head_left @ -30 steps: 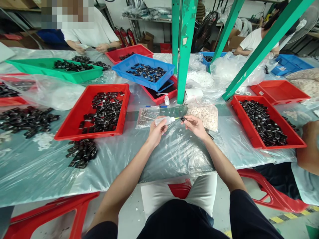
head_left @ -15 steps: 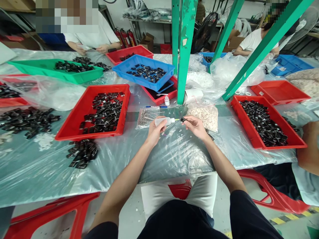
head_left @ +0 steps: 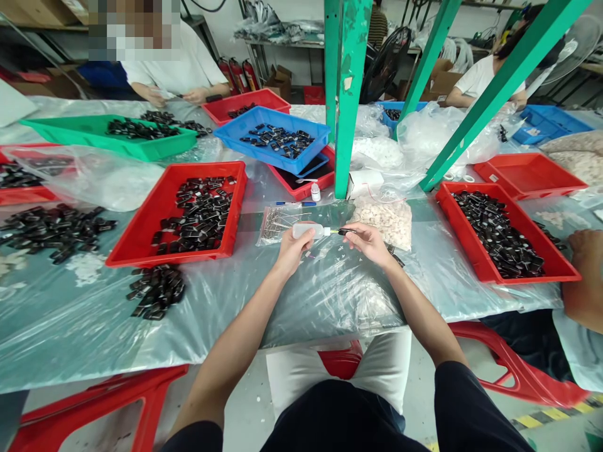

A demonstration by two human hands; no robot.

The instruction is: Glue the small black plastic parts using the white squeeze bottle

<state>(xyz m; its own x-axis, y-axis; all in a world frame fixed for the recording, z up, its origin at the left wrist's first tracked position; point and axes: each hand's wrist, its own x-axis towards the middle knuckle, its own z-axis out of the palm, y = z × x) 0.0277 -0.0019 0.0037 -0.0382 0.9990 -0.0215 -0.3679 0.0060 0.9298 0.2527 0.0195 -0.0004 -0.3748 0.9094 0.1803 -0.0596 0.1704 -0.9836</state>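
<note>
My left hand (head_left: pixel 293 250) is closed round a translucent squeeze bottle (head_left: pixel 308 230), which lies sideways with its thin tip pointing right. Pinched in the fingers of my right hand (head_left: pixel 368 242) is a small black part (head_left: pixel 345 231). The bottle's tip meets or nearly meets this part; I cannot tell if they touch. Behind my left hand lies a clear bag of thin metal pins (head_left: pixel 276 223). A bag of small whitish pieces (head_left: pixel 389 220) sits just beyond my right hand, and a few black parts (head_left: pixel 394 256) lie by my right wrist.
Red trays of black parts stand left (head_left: pixel 176 251) and right (head_left: pixel 490 251). A loose black pile (head_left: pixel 157 292) lies before the left one. Ahead are a blue tray (head_left: pixel 264 154), a small white bottle (head_left: pixel 315 191) and a green post (head_left: pixel 346 125). Another person's arm (head_left: pixel 584 270) rests at right.
The black part in my right hand has turned and dropped slightly, now lying flatter in line with the bottle tip. My left hand stays nearly still.
</note>
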